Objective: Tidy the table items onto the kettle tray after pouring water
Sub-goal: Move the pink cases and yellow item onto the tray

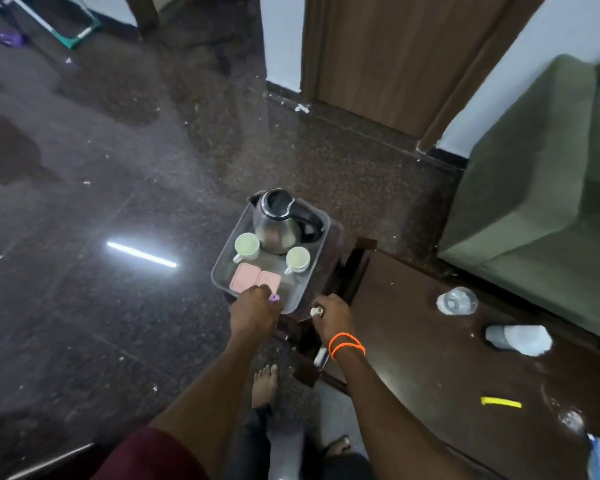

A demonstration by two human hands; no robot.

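A grey tray (222, 261) sits on a small dark stool, holding a steel kettle (278, 220), two white cups (246, 246) (298, 258) and pink packets (255, 279). My left hand (253, 311) is over the tray's near edge, pinching a small purple item (274, 298). My right hand (331, 315), with orange bands on the wrist, grips a small white item (316, 311) just right of the tray's near corner.
A dark wooden table (447, 368) at right carries a clear bottle (457, 301) lying down, a white bottle (516, 338), a yellow strip (501, 402) and a glass (570, 419). A green sofa (534, 188) stands behind. My bare feet (264, 382) are on the floor.
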